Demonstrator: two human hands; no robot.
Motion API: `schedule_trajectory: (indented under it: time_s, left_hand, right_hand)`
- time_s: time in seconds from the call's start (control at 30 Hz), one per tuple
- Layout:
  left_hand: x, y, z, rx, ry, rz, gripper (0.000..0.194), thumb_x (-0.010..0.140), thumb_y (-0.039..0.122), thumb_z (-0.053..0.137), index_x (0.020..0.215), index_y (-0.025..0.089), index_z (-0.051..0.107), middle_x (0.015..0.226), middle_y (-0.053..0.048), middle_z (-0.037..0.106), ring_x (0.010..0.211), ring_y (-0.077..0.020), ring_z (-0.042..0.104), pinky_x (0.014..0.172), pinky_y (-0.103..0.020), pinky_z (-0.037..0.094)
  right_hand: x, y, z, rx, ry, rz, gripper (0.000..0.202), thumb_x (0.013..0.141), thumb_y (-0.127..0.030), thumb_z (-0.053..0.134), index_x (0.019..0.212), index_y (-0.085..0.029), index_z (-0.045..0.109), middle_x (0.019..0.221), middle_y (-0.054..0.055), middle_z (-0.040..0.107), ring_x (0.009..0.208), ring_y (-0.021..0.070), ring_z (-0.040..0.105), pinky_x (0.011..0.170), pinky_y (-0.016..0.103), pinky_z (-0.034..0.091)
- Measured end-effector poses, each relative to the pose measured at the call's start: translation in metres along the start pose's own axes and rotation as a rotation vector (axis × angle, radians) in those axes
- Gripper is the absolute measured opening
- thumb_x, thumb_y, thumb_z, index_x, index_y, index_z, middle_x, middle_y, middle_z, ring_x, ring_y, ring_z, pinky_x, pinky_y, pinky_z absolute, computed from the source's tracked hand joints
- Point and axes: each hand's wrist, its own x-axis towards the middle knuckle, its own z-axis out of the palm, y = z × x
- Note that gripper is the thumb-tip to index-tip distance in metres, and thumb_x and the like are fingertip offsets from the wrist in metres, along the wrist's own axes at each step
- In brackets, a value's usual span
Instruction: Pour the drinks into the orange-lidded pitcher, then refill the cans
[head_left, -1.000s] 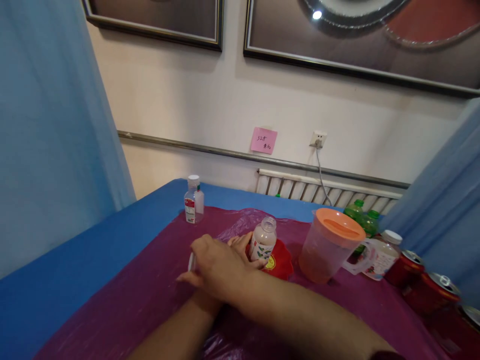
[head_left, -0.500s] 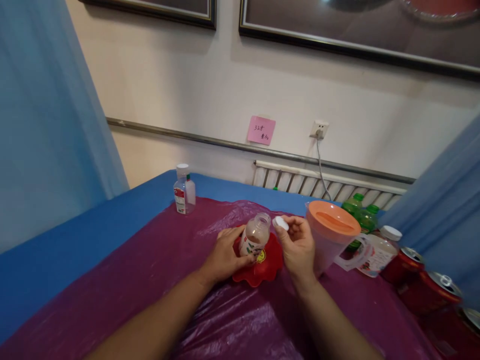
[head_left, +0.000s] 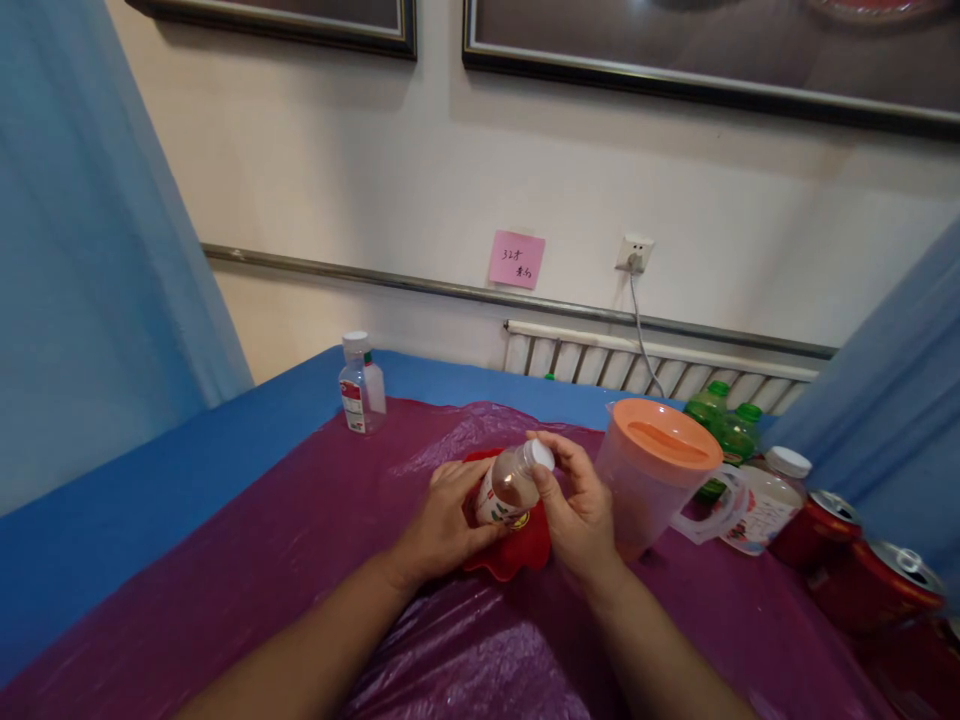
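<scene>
Clock directions run from the capped bottle (head_left: 508, 482) held near the centre, with twelve pointing to the wall (head_left: 315, 160). Nearest, two bare forearms (head_left: 307, 630) reach in from the bottom edge over a purple plastic sheet (head_left: 247, 560). Between three and four o'clock, red drink cans (head_left: 874, 590) run in a row to the right edge. In the middle, the left hand (head_left: 442, 520), at eight o'clock, curves around the body of the bottle, thumb on the near side, opened no wider than what it grips. The bottle leans, its top towards one o'clock. The right hand (head_left: 581, 512), just past three o'clock, is narrowed, thumb and fingertips at the white cap (head_left: 540, 455) on the bottle's mouth; how tightly the cap sits cannot be told. Below the bottle lies a red dish (head_left: 534, 545) with a wavy rim; whether the two touch is hidden. At three o'clock, just beyond the right hand, stands a translucent jug (head_left: 641, 495) with an orange lid (head_left: 667, 432), and past its handle a labelled bottle (head_left: 761, 510) with a white top. Green bottles (head_left: 739, 432) stand a little after two o'clock. At ten o'clock, well apart, a clear bottle (head_left: 356, 390) with a red label stands upright near the sheet's far edge. The blue bench (head_left: 285, 415) shows beyond. Farther back are a white radiator (head_left: 577, 362) from twelve to two o'clock, a metal pipe (head_left: 420, 283) across the wall, a pink note (head_left: 517, 259) with handwriting at twelve, a wall socket (head_left: 634, 254) at one and framed pictures (head_left: 712, 55) above; blue curtains (head_left: 105, 230) hang at ten and two o'clock
</scene>
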Motion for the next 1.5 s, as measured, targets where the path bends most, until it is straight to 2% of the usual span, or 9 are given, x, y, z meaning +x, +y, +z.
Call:
schedule_trajectory:
  time_s: [0.23, 0.53, 0.73, 0.9, 1.13, 1.5]
  left_hand:
    - [-0.0005, -0.0012, -0.0003, 0.007, 0.01, 0.011, 0.063, 0.078, 0.046, 0.075, 0.136, 0.028, 0.059, 0.131, -0.006, 0.07, 0.119, -0.0321, 0.061, 0.107, -0.046, 0.039]
    - [0.0, 0.0001, -0.0004, -0.016, -0.014, 0.022, 0.06, 0.079, 0.046, 0.074, 0.135, 0.027, 0.06, 0.133, -0.007, 0.069, 0.12, -0.032, 0.061, 0.108, -0.046, 0.038]
    - [-0.0001, 0.0006, -0.0002, -0.022, 0.0, 0.026, 0.061, 0.079, 0.046, 0.073, 0.135, 0.027, 0.06, 0.132, -0.008, 0.07, 0.121, -0.0325, 0.06, 0.109, -0.047, 0.037]
    - [-0.0003, -0.0009, -0.0002, 0.0, -0.024, 0.031, 0.062, 0.079, 0.047, 0.073, 0.136, 0.027, 0.059, 0.133, -0.008, 0.069, 0.12, -0.0326, 0.06, 0.108, -0.047, 0.038]
    - [-0.0002, 0.0034, -0.0025, 0.003, -0.03, 0.022, 0.059, 0.079, 0.042, 0.075, 0.134, 0.027, 0.061, 0.13, -0.006, 0.07, 0.116, -0.0302, 0.062, 0.107, -0.045, 0.038]
    - [-0.0006, 0.0026, -0.0023, 0.004, -0.02, 0.018, 0.061, 0.078, 0.045, 0.077, 0.134, 0.028, 0.061, 0.13, -0.006, 0.07, 0.117, -0.0314, 0.062, 0.106, -0.046, 0.041]
  right_hand:
    - [-0.0001, -0.0018, -0.0033, -0.196, -0.026, -0.246, 0.037, 0.101, -0.025, 0.057, 0.137, -0.024, 0.059, 0.134, 0.009, 0.067, 0.126, 0.021, 0.061, 0.108, 0.041, 0.049]
    - [-0.0022, -0.0014, -0.0037, -0.292, -0.029, -0.347, 0.041, 0.102, -0.022, 0.05, 0.142, -0.024, 0.056, 0.138, 0.012, 0.064, 0.129, 0.0251, 0.06, 0.107, 0.049, 0.051]
    - [-0.0015, -0.0031, -0.0038, -0.32, -0.025, -0.361, 0.04, 0.102, -0.021, 0.051, 0.142, -0.024, 0.055, 0.136, 0.012, 0.065, 0.128, 0.0242, 0.059, 0.106, 0.048, 0.051]
    - [-0.0006, -0.0013, -0.0052, -0.322, -0.015, -0.357, 0.038, 0.1, -0.026, 0.056, 0.138, -0.025, 0.058, 0.129, 0.011, 0.068, 0.122, 0.0252, 0.062, 0.103, 0.048, 0.052]
    - [-0.0036, 0.0026, -0.0043, -0.317, -0.012, -0.351, 0.04, 0.103, -0.023, 0.047, 0.142, -0.024, 0.054, 0.136, 0.012, 0.064, 0.127, 0.024, 0.059, 0.106, 0.048, 0.05]
    - [-0.0054, -0.0012, -0.0037, -0.328, -0.027, -0.343, 0.04, 0.104, -0.023, 0.046, 0.143, -0.025, 0.054, 0.138, 0.012, 0.062, 0.13, 0.0258, 0.058, 0.108, 0.052, 0.05]
